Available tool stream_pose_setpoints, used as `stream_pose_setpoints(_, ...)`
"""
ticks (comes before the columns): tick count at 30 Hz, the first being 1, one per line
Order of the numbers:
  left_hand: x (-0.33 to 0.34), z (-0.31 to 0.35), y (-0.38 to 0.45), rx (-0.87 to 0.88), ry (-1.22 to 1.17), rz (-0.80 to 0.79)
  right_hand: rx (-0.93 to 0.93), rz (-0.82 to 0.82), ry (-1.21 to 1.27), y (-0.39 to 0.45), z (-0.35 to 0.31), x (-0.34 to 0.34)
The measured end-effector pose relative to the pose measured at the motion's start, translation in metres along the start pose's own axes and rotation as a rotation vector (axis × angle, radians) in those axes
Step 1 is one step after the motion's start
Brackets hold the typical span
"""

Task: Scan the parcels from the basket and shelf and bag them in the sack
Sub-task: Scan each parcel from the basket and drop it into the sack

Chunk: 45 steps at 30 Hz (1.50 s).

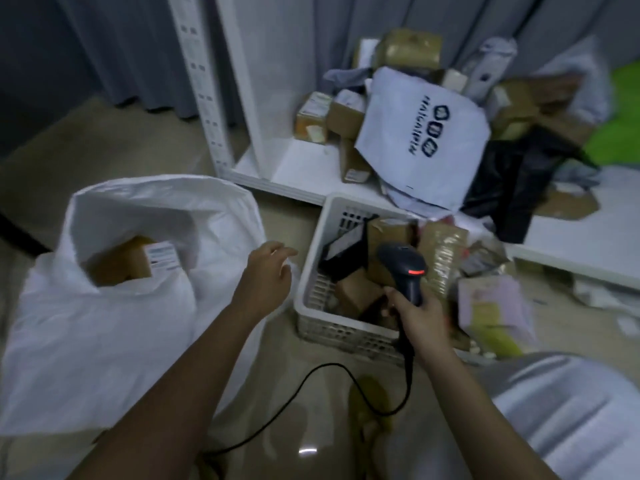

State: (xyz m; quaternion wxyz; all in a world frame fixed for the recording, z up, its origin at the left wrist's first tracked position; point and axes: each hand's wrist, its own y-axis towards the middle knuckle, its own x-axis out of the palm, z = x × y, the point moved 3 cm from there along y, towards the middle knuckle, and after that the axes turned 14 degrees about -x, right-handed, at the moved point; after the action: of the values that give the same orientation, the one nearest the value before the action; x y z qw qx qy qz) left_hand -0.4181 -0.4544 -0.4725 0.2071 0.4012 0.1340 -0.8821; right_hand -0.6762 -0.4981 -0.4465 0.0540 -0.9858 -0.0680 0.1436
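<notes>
A black cable (346, 382) is seen trailing over the floor in the foreground, up to a black handheld barcode scanner (405, 271). The scanner's handle is gripped by the right hand (415, 317), fingers curled round it, its lit red window held above the white perforated basket (311, 306). The left hand (268, 275) is held empty, fingers loosely spread, between the sack's right edge and the basket's left wall, touching neither plainly.

One white woven sack (104, 323) is shown at the left, mouth open; one brown box with a white label (131, 261) is visible inside it. In the basket, roughly five parcels can be counted, among them a black flat parcel (346, 247) near the far left corner and brown cartons; motion blur prevents an exact count.

Beyond, on the white shelf (294, 161), one white printed mailer bag (422, 140), one black bag (512, 181) and about eight brown boxes are heaped.

The step in hand is judged to be the transition between bagging one parcel and fetching another. The next move calls for a parcel to be lifted from the basket with the left hand and its label turned toward the scanner.
</notes>
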Motion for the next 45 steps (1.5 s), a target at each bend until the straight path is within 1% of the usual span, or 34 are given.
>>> stream_pose_setpoints(3, 0.049, 0.032, -0.002, -0.024, -0.008, -0.191, -0.004, 0.088, 0.009, 0.006, 0.009, -0.029)
stream_pose_setpoints(6, 0.090, 0.060, -0.005, -0.053, -0.021, -0.294, -0.027, 0.192, 0.066, 0.014, 0.017, -0.049)
stream_pose_setpoints(8, 0.110, 0.082, -0.005, -0.029, -0.031, -0.305, -0.054, 0.274, 0.085, 0.020, 0.018, -0.061)
stream_pose_setpoints(10, 0.125, 0.108, -0.004, -0.020, -0.128, -0.308, -0.068, 0.353, 0.122, 0.028, 0.015, -0.071)
stream_pose_setpoints(14, 0.143, 0.162, 0.003, -0.036, -0.181, -0.209, -0.077, 0.498, 0.172, 0.053, 0.009, -0.086)
stream_pose_setpoints(16, 0.152, 0.185, 0.006, -0.050, -0.132, -0.224, -0.059, 0.511, 0.176, 0.063, 0.007, -0.089)
stream_pose_setpoints(19, 0.167, 0.205, 0.007, -0.151, -0.006, -0.223, -0.061, 0.510, 0.171, 0.070, 0.007, -0.094)
stream_pose_setpoints(23, 0.184, 0.212, 0.004, -0.255, 0.010, -0.170, -0.025, 0.516, 0.207, 0.065, 0.011, -0.101)
stream_pose_setpoints(27, 0.187, 0.211, -0.002, -0.296, 0.004, -0.163, -0.001, 0.489, 0.231, 0.052, 0.014, -0.105)
stream_pose_setpoints(29, 0.182, 0.206, -0.002, -0.324, -0.077, -0.181, -0.015, 0.478, 0.234, 0.044, 0.015, -0.107)
stream_pose_setpoints(32, 0.166, 0.186, -0.001, -0.368, -0.311, -0.263, -0.027, 0.493, 0.273, 0.036, 0.014, -0.109)
stream_pose_setpoints(35, 0.134, 0.157, -0.011, -0.451, -0.649, -0.349, -0.046, 0.455, 0.276, 0.032, 0.011, -0.103)
stream_pose_setpoints(37, 0.110, 0.138, -0.024, -0.532, -0.805, -0.389, -0.063, 0.406, 0.272, 0.028, 0.009, -0.093)
stream_pose_setpoints(39, 0.085, 0.119, -0.039, -0.566, -0.916, -0.370, -0.083, 0.356, 0.276, 0.022, 0.005, -0.080)
stream_pose_setpoints(41, 0.064, 0.102, -0.056, -0.593, -1.011, -0.392, -0.090, 0.302, 0.327, 0.014, 0.001, -0.066)
stream_pose_setpoints(42, 0.055, 0.096, -0.065, -0.609, -1.043, -0.417, -0.070, 0.249, 0.357, 0.010, 0.000, -0.057)
stream_pose_setpoints(44, 0.042, 0.083, -0.082, -0.635, -1.102, -0.506, -0.017, 0.093, 0.432, -0.002, -0.006, -0.036)
stream_pose_setpoints(45, 0.037, 0.077, -0.091, -0.625, -1.133, -0.536, 0.002, 0.023, 0.478, -0.009, -0.010, -0.026)
